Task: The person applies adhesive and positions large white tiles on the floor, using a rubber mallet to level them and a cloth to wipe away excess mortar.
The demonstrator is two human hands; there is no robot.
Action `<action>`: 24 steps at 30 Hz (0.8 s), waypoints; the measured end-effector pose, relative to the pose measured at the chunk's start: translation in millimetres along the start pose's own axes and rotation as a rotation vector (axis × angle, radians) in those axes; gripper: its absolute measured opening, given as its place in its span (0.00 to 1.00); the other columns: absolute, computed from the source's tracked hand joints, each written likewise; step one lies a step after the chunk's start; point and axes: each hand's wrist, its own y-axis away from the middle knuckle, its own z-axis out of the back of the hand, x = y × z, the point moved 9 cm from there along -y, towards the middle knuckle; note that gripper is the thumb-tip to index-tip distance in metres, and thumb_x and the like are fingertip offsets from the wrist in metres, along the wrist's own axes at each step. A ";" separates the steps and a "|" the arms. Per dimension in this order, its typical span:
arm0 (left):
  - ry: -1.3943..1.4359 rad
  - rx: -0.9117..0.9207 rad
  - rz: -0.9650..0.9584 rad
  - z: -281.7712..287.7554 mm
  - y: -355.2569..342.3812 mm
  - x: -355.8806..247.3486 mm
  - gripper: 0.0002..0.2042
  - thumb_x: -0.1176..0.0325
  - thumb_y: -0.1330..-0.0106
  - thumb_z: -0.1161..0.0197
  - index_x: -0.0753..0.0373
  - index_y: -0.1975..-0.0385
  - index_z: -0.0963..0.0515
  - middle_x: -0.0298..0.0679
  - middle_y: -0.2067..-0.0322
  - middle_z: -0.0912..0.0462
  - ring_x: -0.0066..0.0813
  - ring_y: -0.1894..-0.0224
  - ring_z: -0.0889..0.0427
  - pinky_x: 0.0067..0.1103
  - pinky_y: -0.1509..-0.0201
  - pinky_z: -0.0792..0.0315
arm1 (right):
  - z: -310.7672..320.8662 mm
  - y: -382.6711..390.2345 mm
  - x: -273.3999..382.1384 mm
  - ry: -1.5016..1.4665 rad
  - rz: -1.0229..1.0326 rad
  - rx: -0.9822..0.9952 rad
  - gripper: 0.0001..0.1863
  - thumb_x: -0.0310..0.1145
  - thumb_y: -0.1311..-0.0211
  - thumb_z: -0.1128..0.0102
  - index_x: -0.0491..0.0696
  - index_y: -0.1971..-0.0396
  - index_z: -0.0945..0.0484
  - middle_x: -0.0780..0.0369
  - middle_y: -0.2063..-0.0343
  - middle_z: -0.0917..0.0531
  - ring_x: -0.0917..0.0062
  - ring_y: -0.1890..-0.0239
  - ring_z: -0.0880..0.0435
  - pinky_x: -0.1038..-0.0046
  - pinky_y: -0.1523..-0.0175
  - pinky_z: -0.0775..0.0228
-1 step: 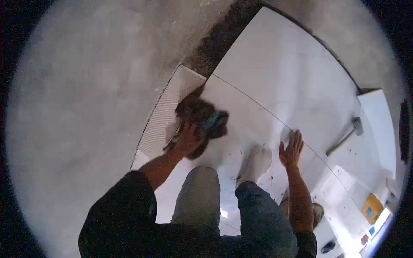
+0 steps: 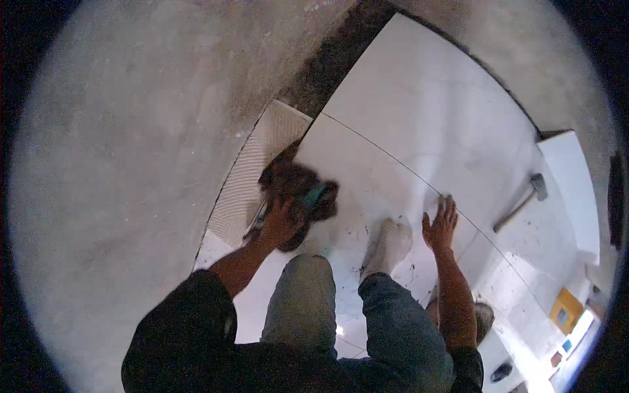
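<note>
My left hand (image 2: 278, 224) grips a dark brown rag (image 2: 295, 187) pressed onto the left edge of a large white floor tile (image 2: 367, 170). A small teal object (image 2: 315, 195) shows within the rag. My right hand (image 2: 440, 223) lies flat with fingers spread on the same tile, near the joint to the tile beside it. I am crouched, and my dusty foot (image 2: 390, 245) rests on the tile between the two hands. Dark specks are scattered on the tile around the foot.
A bed of combed grey adhesive (image 2: 259, 177) lies left of the tile, with bare concrete floor (image 2: 131, 164) beyond it. A dark mortar strip (image 2: 334, 59) runs along the far edge. A mallet (image 2: 524, 200) lies on the tiles at right, near a loose white tile (image 2: 570, 190).
</note>
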 end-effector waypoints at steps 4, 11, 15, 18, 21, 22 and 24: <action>0.080 0.008 0.165 -6.0 177.6 86.4 0.33 0.55 0.44 0.37 0.64 0.41 0.38 0.66 0.43 0.43 0.68 0.43 0.39 0.45 0.42 0.35 | -8.4 35.1 19.0 -0.145 -0.135 0.106 0.39 0.46 0.42 0.45 0.45 0.35 0.47 0.46 0.34 0.49 0.50 0.33 0.48 0.51 0.34 0.51; 0.255 0.163 0.367 -31.0 335.2 162.4 0.32 0.53 0.42 0.41 0.63 0.41 0.38 0.62 0.43 0.41 0.63 0.44 0.37 0.44 0.43 0.35 | -42.2 180.4 14.9 -0.585 -0.564 0.381 0.32 0.50 0.41 0.44 0.43 0.44 0.32 0.50 0.38 0.36 0.56 0.37 0.38 0.64 0.34 0.45; 0.352 0.219 0.439 -32.7 347.2 173.7 0.31 0.51 0.41 0.43 0.63 0.41 0.37 0.60 0.44 0.39 0.61 0.45 0.35 0.43 0.43 0.35 | 30.1 279.2 37.9 -0.993 -0.737 0.417 0.30 0.50 0.39 0.47 0.43 0.45 0.31 0.51 0.39 0.34 0.57 0.38 0.36 0.62 0.35 0.44; 0.435 0.247 0.448 -20.6 331.3 161.7 0.31 0.50 0.40 0.44 0.63 0.41 0.37 0.59 0.44 0.38 0.59 0.45 0.35 0.43 0.44 0.35 | 93.6 369.4 47.9 -1.199 -0.863 0.351 0.29 0.50 0.37 0.50 0.43 0.45 0.30 0.51 0.40 0.33 0.58 0.39 0.35 0.62 0.35 0.43; 0.500 0.250 0.486 -1.0 317.8 151.6 0.30 0.49 0.39 0.46 0.62 0.41 0.37 0.57 0.44 0.37 0.57 0.46 0.34 0.42 0.44 0.35 | 137.3 439.6 62.4 -1.372 -0.982 0.311 0.28 0.50 0.35 0.52 0.43 0.46 0.30 0.52 0.41 0.31 0.59 0.39 0.33 0.61 0.36 0.43; 0.522 0.257 0.508 3.4 312.0 148.1 0.30 0.49 0.39 0.46 0.62 0.41 0.36 0.57 0.44 0.37 0.56 0.46 0.33 0.42 0.44 0.35 | 149.6 456.9 66.1 -1.422 -1.032 0.302 0.27 0.50 0.34 0.53 0.43 0.46 0.29 0.52 0.42 0.31 0.59 0.40 0.33 0.61 0.36 0.42; 0.581 0.288 0.555 4.6 297.7 128.8 0.30 0.48 0.39 0.47 0.62 0.41 0.36 0.56 0.44 0.36 0.55 0.46 0.33 0.42 0.45 0.35 | 187.6 478.1 64.0 -1.508 -1.084 0.336 0.27 0.50 0.33 0.55 0.43 0.47 0.29 0.52 0.42 0.30 0.60 0.40 0.32 0.60 0.36 0.42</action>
